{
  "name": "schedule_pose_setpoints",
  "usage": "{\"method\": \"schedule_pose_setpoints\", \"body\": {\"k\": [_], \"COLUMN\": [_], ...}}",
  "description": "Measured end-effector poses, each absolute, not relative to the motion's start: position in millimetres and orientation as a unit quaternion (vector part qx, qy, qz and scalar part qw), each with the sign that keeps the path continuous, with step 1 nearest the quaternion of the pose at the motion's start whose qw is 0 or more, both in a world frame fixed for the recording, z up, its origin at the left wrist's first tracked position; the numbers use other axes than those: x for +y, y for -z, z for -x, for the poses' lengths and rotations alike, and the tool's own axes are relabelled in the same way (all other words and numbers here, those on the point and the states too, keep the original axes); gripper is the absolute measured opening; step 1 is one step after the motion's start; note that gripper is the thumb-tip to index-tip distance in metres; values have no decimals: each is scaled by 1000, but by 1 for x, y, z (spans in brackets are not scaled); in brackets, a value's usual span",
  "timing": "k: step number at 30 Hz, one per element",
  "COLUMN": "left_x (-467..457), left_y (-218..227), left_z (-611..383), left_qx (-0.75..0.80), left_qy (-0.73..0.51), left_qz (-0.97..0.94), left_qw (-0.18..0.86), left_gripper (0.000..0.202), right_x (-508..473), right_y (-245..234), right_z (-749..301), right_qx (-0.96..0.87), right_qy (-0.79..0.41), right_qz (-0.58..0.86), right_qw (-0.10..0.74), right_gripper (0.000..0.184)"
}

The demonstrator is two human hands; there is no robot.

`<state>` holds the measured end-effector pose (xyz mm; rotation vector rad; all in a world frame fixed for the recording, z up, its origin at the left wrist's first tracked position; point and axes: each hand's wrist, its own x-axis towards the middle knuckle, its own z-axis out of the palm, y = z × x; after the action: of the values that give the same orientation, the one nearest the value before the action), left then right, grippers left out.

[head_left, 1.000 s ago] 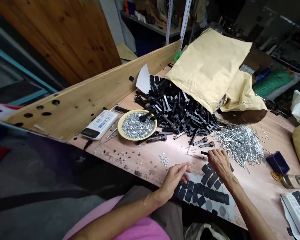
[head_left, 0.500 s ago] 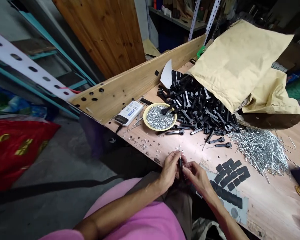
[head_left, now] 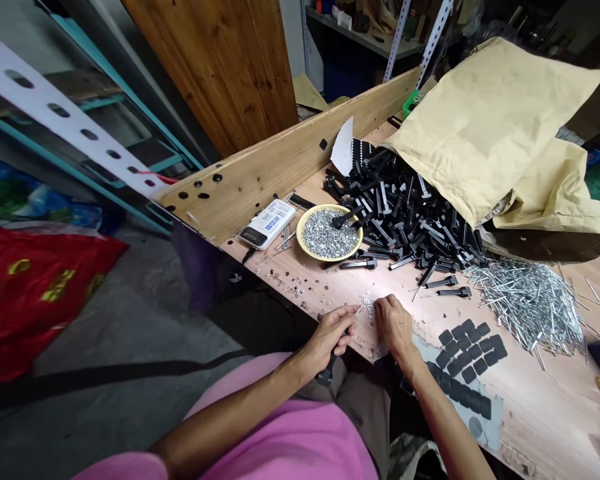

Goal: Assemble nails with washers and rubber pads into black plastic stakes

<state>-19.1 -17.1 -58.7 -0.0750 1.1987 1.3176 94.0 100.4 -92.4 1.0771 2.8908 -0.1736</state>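
Observation:
My left hand [head_left: 331, 335] is closed around a black plastic part [head_left: 326, 373], whose blocky end shows below the fingers. A thin metal pin [head_left: 359, 309] sticks out from it past my fingertips, pointing at a little heap of small silver rings [head_left: 367, 303] by the table edge. Over the right side of that heap is my right hand [head_left: 395, 323], its fingers bent down and drawn together at the tabletop. Whatever the right fingertips pinch is hidden. Beyond them, a yellow bowl [head_left: 300, 241] holds many more small silver pieces, with a black part lying across its rim.
Black plastic parts [head_left: 405, 207] are piled behind the bowl, under a tan paper sack [head_left: 495, 127]. Loose metal pins [head_left: 530, 307] lie to the right. Black square pads [head_left: 473, 350] rest on a grey sheet. A white digital device [head_left: 269, 223] stands near the wooden side board [head_left: 280, 173].
My right hand has left the black part and moved forward onto the small rings. My left hand has shifted slightly left with the part, and its pin now tilts. The view has turned slightly.

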Motion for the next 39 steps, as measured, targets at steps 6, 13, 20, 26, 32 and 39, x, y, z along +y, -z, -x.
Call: {"method": "schedule_pose_setpoints", "body": {"k": [6, 13, 20, 26, 32, 39], "left_x": [-13, -16, -12, -6, -6, -8], "left_y": [57, 63, 65, 60, 52, 55], "left_z": [27, 24, 12, -1, -8, -13], "left_qx": [534, 536, 505, 486, 499, 489], "left_qy": [-571, -553, -542, -536, -517, -508], "left_qz": [45, 34, -28, -81, -96, -105], "left_qw": [622, 637, 672, 686, 689, 702], "left_gripper": [36, 38, 44, 47, 42, 51], "right_x": [100, 104, 90, 73, 68, 60], "right_y": [89, 94, 80, 67, 64, 71], "right_z": [-92, -93, -103, -115, -124, -142], "right_qx": [938, 930, 717, 605, 613, 763], "right_qy": [58, 146, 450, 533, 517, 344], "right_qz": [-340, -332, -443, -483, -480, -411], "right_qw": [31, -55, -296, -341, -356, -360], "right_gripper": [19, 14, 13, 23, 24, 9]}}
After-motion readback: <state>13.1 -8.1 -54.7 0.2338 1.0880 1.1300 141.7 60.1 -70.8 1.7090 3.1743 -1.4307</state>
